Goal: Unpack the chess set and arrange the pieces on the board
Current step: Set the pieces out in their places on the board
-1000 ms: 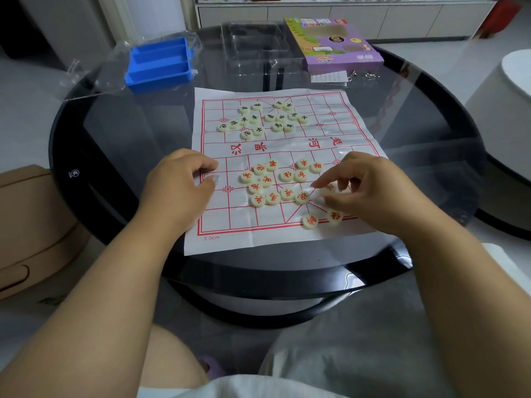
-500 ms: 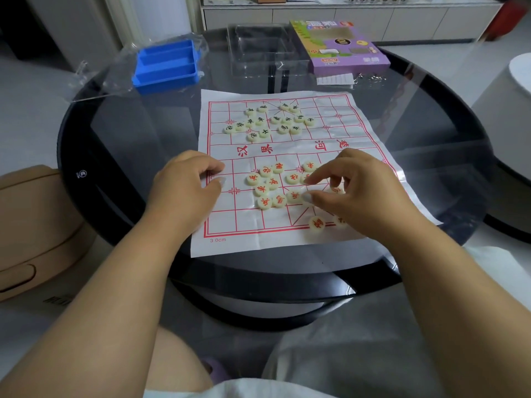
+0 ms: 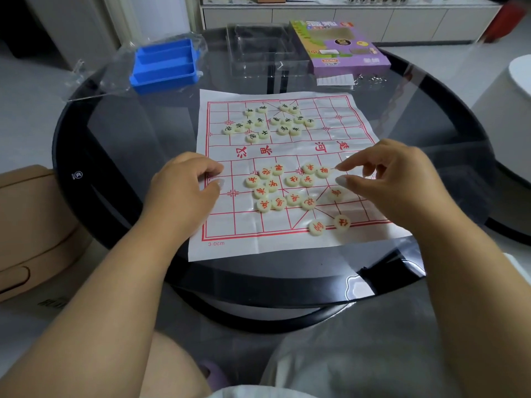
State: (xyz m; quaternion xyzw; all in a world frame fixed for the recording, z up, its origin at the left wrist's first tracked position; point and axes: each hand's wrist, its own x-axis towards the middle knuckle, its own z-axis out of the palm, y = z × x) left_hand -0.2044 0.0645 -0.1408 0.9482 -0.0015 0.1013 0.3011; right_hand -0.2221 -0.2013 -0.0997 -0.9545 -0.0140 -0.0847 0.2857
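A white paper board (image 3: 344,122) with red grid lines lies on the round glass table (image 3: 74,156). Several cream discs with red characters (image 3: 293,179) sit bunched on its near half, and two more rest on the near edge line (image 3: 342,222). Dark-lettered discs (image 3: 275,122) cluster on the far half. My left hand (image 3: 184,191) rests on the board's left edge, fingers loosely curled, holding nothing. My right hand (image 3: 393,179) hovers over the right side, index finger and thumb apart, their tips just right of a red disc (image 3: 323,171). A lone red disc (image 3: 335,193) lies below the thumb.
A blue divided tray (image 3: 165,64) on crinkled clear plastic stands at the far left. A clear plastic lid (image 3: 258,50) and a purple box (image 3: 342,47) stand at the back, with a paper slip (image 3: 334,80) in front. A tan box (image 3: 26,225) sits beside the table on the left.
My right hand has lifted and drawn back to the right, off the red cluster, uncovering a disc it had covered. The left hand has stayed on the board edge.
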